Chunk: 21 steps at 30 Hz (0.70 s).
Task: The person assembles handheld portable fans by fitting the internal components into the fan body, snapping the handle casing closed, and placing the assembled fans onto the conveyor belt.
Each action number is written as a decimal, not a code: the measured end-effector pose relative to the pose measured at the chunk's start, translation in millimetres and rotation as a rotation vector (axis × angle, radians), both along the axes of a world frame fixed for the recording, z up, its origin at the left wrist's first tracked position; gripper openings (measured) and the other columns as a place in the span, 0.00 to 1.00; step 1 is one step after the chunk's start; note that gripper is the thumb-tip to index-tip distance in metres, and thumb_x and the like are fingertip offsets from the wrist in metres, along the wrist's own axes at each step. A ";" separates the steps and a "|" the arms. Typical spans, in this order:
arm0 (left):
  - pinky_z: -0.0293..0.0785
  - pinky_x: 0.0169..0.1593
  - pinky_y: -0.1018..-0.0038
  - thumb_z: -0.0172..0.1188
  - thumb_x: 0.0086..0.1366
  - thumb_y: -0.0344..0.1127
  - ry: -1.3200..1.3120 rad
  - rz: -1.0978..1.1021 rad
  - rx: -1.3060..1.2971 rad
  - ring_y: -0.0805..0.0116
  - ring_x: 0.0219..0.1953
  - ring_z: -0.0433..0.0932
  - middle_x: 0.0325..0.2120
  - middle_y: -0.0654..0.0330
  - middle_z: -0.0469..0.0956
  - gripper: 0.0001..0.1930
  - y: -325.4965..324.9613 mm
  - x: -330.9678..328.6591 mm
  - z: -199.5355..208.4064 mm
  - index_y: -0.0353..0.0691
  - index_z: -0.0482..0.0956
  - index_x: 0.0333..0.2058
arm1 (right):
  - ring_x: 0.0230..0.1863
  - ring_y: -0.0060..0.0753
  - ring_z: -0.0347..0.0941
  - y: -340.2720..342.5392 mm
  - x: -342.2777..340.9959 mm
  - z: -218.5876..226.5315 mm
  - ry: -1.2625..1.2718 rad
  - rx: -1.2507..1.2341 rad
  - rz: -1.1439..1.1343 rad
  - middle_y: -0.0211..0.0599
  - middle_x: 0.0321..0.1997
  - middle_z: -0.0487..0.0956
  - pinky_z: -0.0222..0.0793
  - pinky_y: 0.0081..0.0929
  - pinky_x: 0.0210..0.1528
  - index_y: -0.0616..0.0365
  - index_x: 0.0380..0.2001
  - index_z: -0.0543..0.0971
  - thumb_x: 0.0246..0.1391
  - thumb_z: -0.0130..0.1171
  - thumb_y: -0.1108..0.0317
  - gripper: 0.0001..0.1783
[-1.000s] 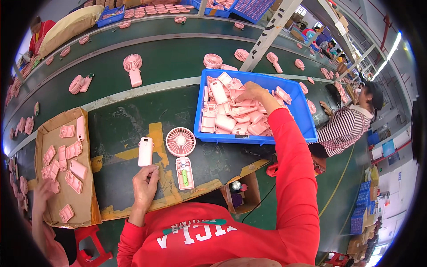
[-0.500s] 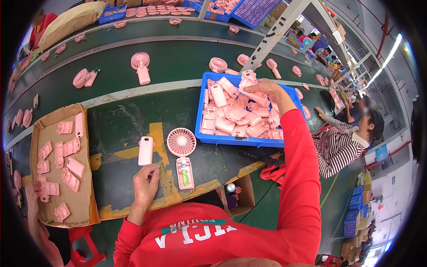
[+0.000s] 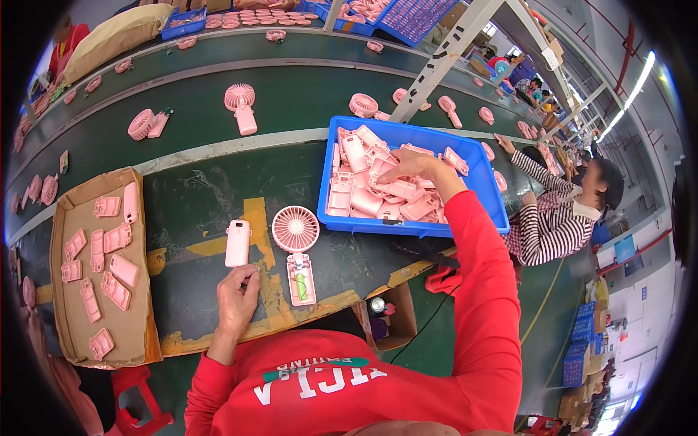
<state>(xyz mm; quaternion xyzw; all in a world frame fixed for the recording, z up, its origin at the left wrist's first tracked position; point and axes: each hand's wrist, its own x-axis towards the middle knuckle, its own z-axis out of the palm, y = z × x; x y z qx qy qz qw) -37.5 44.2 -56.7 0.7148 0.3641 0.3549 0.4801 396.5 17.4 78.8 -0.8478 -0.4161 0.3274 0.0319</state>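
My right hand point(image 3: 420, 168) reaches into a blue plastic bin point(image 3: 411, 229) heaped with pink fan-handle shells point(image 3: 367, 200). Its thumb and fingers are spread over the pile, touching shells; no firm grip shows. My left hand point(image 3: 238, 301) rests at the table's near edge, fingers curled closed with nothing visible in them. Just beyond it lies a pink handle cover point(image 3: 237, 244) with a small dark window. To its right sits a pink handheld fan point(image 3: 296, 229), its handle opened to show a green part point(image 3: 301, 285) inside.
At left, a shallow cardboard tray point(image 3: 149, 320) holds several pink shells. Beyond the table runs a green conveyor belt point(image 3: 189, 102) carrying fans. A metal post point(image 3: 443, 62) rises behind the bin. A person in a striped top point(image 3: 556, 232) sits to the right.
My right hand has come down and left into the pile; the shell it held is out of it. Fans on the belt shifted right. Another person's hand at the cardboard tray withdrew with a shell.
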 end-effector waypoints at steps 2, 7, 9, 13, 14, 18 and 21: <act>0.69 0.28 0.80 0.56 0.60 0.25 0.001 0.013 -0.001 0.75 0.23 0.75 0.27 0.58 0.77 0.05 -0.4 -0.1 -0.7 0.29 0.77 0.34 | 0.69 0.47 0.48 2.5 -3.8 4.3 0.022 -0.027 -0.005 0.56 0.67 0.53 0.43 0.33 0.69 0.70 0.64 0.50 0.29 0.72 0.44 0.65; 0.69 0.28 0.80 0.56 0.60 0.25 -0.009 0.003 0.008 0.76 0.23 0.74 0.26 0.59 0.76 0.05 -0.1 1.4 -1.2 0.29 0.77 0.33 | 0.70 0.46 0.47 -0.1 13.9 -4.9 0.101 -0.018 -0.006 0.56 0.68 0.52 0.43 0.33 0.69 0.68 0.65 0.49 0.29 0.73 0.44 0.66; 0.69 0.28 0.80 0.56 0.60 0.25 -0.005 0.010 0.014 0.76 0.23 0.74 0.26 0.59 0.76 0.05 -0.1 0.2 -2.4 0.29 0.77 0.33 | 0.70 0.46 0.46 1.0 9.2 -6.7 0.095 0.027 0.004 0.56 0.68 0.51 0.42 0.33 0.69 0.68 0.65 0.48 0.28 0.73 0.43 0.67; 0.69 0.28 0.80 0.56 0.60 0.25 0.002 0.024 0.032 0.76 0.23 0.73 0.25 0.59 0.76 0.05 -0.3 -0.9 -1.6 0.29 0.76 0.33 | 0.70 0.46 0.45 3.9 -8.6 8.4 0.055 -0.047 -0.001 0.56 0.69 0.50 0.41 0.33 0.69 0.68 0.65 0.48 0.26 0.74 0.42 0.69; 0.69 0.28 0.80 0.56 0.60 0.25 0.000 0.022 0.033 0.76 0.23 0.73 0.25 0.59 0.76 0.05 -0.2 -0.3 -0.9 0.29 0.76 0.33 | 0.71 0.47 0.44 3.4 -6.5 7.2 0.057 -0.052 0.001 0.57 0.69 0.49 0.41 0.33 0.69 0.68 0.65 0.48 0.26 0.74 0.42 0.69; 0.69 0.28 0.79 0.56 0.60 0.25 0.011 0.018 0.028 0.76 0.23 0.73 0.25 0.59 0.76 0.05 -0.1 -0.4 -1.4 0.29 0.76 0.33 | 0.71 0.48 0.44 5.0 2.2 5.2 -0.003 -0.077 -0.019 0.57 0.69 0.50 0.41 0.33 0.69 0.71 0.64 0.50 0.25 0.74 0.42 0.69; 0.69 0.28 0.79 0.56 0.60 0.25 0.007 0.014 0.028 0.76 0.23 0.74 0.25 0.59 0.76 0.05 -0.3 -0.4 0.4 0.29 0.76 0.33 | 0.70 0.49 0.47 3.3 6.5 1.9 -0.071 -0.035 -0.037 0.58 0.68 0.51 0.45 0.33 0.68 0.73 0.63 0.51 0.26 0.73 0.42 0.67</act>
